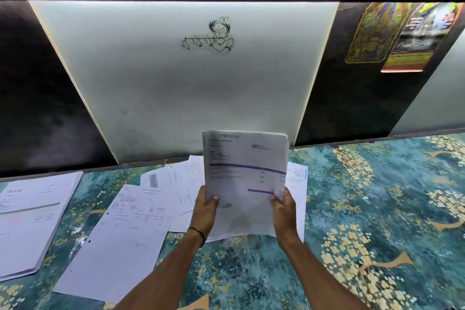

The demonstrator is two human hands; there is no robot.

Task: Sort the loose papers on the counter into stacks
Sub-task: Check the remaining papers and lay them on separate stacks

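The long counter [364, 209], covered in a glossy teal sheet printed with pale yellow blossom clusters and tan branches, seems to be about half sorted. One pile is squared up, a second is in hand, and a loose spread remains.

Behind it rises a smooth, white backlit wall panel [176, 83], slightly smudged low down, set between matte black panels.

The loose white printed sheets [141, 209] lie fanned and overlapping at odd angles on the middle of the counter. They are thin, flat and rectangular, one with punched holes along its edge, and a few more poke out on the right beneath the raised sheaf. These are what is left to sort.

At the far left a thick, squared stack of white papers [27, 221] lies flat, its edges roughly aligned. It looks like a finished pile.

The held sheaf of white pages with purple bars [244, 173] stands nearly upright above the spread, its top edges slightly staggered and its lower corners bowing softly. It probably needs squaring before it is laid down as a second stack.

The left hand [205, 206] and right hand [283, 206] pinch the sheaf's lower side edges, thumbs pressed on the front face. The other fingers are hidden behind the paper.

A thin black thread bracelet [198, 233] circles the left wrist.
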